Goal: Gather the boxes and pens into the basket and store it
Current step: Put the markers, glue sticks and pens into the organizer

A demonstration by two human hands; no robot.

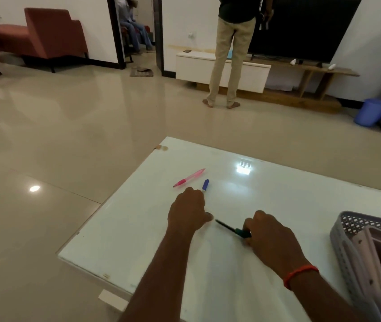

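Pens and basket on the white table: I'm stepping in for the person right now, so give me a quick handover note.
Left hand: closed on the lower end of the blue pen, which lies on the table.
Right hand: gripping the green pen, low over the table.
Pink pen: loose on the table, just beyond the left hand.
Basket: at the table's right edge, a divided box already inside.
Done: at least one box in.
Left: all three pens into the basket, then store it.
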